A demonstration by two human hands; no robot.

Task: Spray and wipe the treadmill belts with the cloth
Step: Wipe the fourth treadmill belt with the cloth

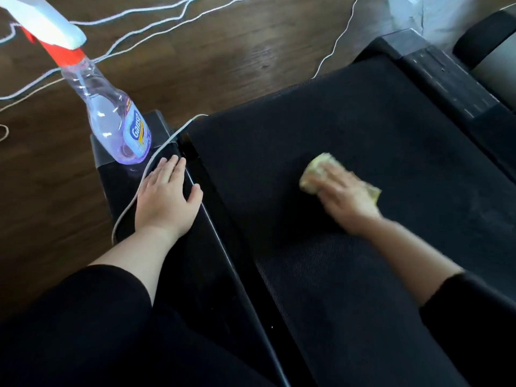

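The black treadmill belt (pixel 321 127) fills the middle and right of the view. My right hand (pixel 346 202) lies flat on a yellow-green cloth (pixel 317 170) and presses it onto the belt; hand and cloth are motion-blurred. My left hand (pixel 164 194) rests with straight fingers on the treadmill's black left side rail (pixel 192 247). A clear spray bottle (pixel 111 118) with purple liquid, a red collar and a white trigger head stands upright on the rail's far end, just beyond my left fingertips.
White cables (pixel 156 37) loop over the brown wood floor (pixel 251 46) at the back and left; one cable (pixel 131 202) runs along the rail beside my left hand. The right side rail (pixel 446 82) and a black padded part (pixel 485 37) lie at the far right.
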